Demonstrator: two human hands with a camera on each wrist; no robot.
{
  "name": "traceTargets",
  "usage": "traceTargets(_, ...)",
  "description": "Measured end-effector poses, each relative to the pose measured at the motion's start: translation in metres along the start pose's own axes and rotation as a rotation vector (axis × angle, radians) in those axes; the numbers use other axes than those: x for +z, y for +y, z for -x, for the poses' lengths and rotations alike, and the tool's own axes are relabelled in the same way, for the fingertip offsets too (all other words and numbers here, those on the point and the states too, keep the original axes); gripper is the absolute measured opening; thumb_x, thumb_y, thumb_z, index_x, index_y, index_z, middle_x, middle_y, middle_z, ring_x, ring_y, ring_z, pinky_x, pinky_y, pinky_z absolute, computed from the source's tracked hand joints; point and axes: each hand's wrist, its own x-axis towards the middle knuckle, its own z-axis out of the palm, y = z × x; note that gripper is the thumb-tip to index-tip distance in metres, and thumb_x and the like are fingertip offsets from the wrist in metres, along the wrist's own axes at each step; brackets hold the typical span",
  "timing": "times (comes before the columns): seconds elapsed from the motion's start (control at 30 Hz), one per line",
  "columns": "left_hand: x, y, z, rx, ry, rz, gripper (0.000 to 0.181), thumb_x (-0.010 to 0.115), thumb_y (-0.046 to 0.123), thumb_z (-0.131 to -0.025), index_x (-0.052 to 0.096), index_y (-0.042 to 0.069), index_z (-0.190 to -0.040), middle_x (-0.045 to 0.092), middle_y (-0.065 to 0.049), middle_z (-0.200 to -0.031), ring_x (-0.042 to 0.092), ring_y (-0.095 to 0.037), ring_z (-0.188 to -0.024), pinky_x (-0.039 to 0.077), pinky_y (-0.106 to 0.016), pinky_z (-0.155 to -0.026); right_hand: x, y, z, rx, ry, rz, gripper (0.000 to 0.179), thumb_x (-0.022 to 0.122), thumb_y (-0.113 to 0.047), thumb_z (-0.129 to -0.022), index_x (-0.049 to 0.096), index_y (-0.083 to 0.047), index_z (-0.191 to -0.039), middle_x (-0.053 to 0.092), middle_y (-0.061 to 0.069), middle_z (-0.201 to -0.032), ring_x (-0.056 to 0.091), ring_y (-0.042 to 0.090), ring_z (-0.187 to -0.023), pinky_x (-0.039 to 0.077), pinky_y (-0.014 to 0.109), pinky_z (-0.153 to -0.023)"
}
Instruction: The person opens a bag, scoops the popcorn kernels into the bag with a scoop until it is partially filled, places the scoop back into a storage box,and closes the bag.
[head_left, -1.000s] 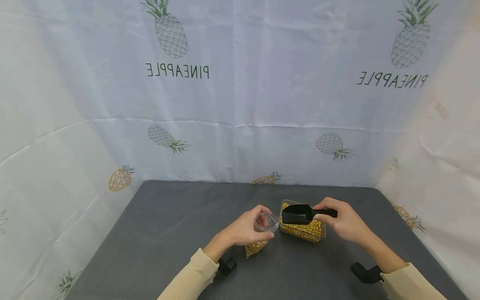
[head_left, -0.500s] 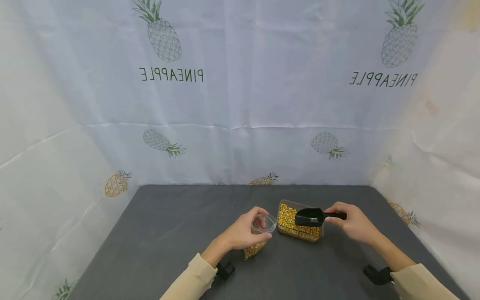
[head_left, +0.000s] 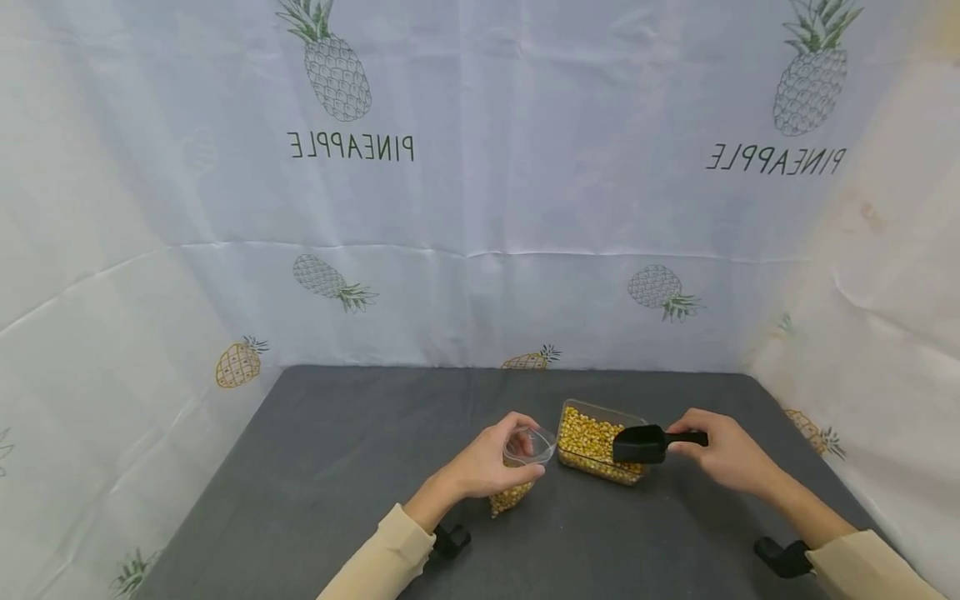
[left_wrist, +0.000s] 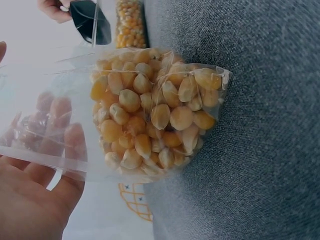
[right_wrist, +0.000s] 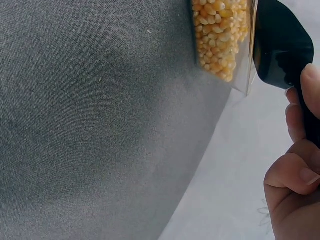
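Observation:
A clear plastic bag [left_wrist: 150, 115], its lower part filled with corn kernels, stands on the table in my left hand [head_left: 491, 460]. Thumb and fingers curl round the bag's top and keep its mouth spread. My right hand [head_left: 723, 450] grips the handle of a black scoop [head_left: 639, 444], held level over the right end of a clear box [head_left: 600, 477]. Yellow corn kernels [head_left: 588, 433] fill much of that box. From the right wrist the scoop [right_wrist: 282, 47] shows beside the box's rim; whether it carries kernels is hidden.
The box stands just right of the bag on the grey table [head_left: 360, 467]. A white pineapple-print curtain [head_left: 465, 308] rises behind the table and along both sides. A black strap mount [head_left: 783, 557] sits at the right wrist, and another [head_left: 452, 542] at the left.
My right hand has drawn the scoop to the right, from the box's left side near the bag to its right end. The left hand keeps its hold on the bag.

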Motion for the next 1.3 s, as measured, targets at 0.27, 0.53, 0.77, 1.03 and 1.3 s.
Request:
traceTargets(0.27,0.001,-0.001,0.002,-0.002,0.01,0.012,0.053,0.068,0.032,-0.097,0.048,0.005,-0.138,0.058,0.004,-0.105,0.06,-0.006,-0.097,0.054,-0.027,-0.09,-0.001,-0.001,-0.003,-0.038,-0.006,0.015,0.014,0.077,-0.011,-0.09,0.074,-0.012,-0.104,0.064,-0.007,-0.098,0.063,0.011,-0.086,0.052,0.03,-0.066)
traceTargets(0.53,0.001,0.0,0.002,-0.003,0.017,0.003,0.051,0.068,0.033,-0.097,0.048,0.009,-0.137,0.059,0.004,-0.104,0.06,-0.005,-0.096,0.053,-0.027,-0.09,0.005,-0.014,-0.009,-0.032,-0.026,0.06,0.013,0.077,-0.01,-0.089,0.074,-0.009,-0.102,0.061,-0.008,-0.093,0.059,0.006,-0.079,0.05,0.029,-0.063)
traceTargets(0.77,0.002,0.0,0.002,-0.005,0.023,0.008,0.049,0.068,0.032,-0.097,0.048,0.011,-0.137,0.059,0.004,-0.104,0.06,-0.005,-0.096,0.053,-0.027,-0.09,0.013,-0.024,-0.014,-0.009,-0.076,0.102,0.013,0.077,-0.01,-0.09,0.075,-0.008,-0.102,0.061,-0.007,-0.092,0.061,0.011,-0.079,0.052,0.031,-0.066)
traceTargets(1.03,0.004,0.001,0.004,-0.013,0.02,0.01,0.048,0.067,0.033,-0.098,0.047,0.014,-0.138,0.058,0.007,-0.103,0.06,-0.004,-0.094,0.054,-0.026,-0.088,0.026,-0.029,-0.016,0.038,-0.096,0.12,0.013,0.076,-0.009,-0.089,0.075,-0.005,-0.102,0.06,-0.005,-0.09,0.058,0.011,-0.076,0.049,0.03,-0.062)
traceTargets(1.3,0.003,0.002,0.003,-0.013,0.019,-0.01,0.049,0.068,0.034,-0.098,0.047,0.015,-0.138,0.057,0.008,-0.103,0.06,-0.003,-0.095,0.054,-0.026,-0.089,0.036,-0.03,-0.019,0.07,-0.082,0.137,0.015,0.078,-0.011,-0.088,0.075,-0.007,-0.102,0.059,-0.005,-0.089,0.055,0.009,-0.073,0.045,0.03,-0.06)
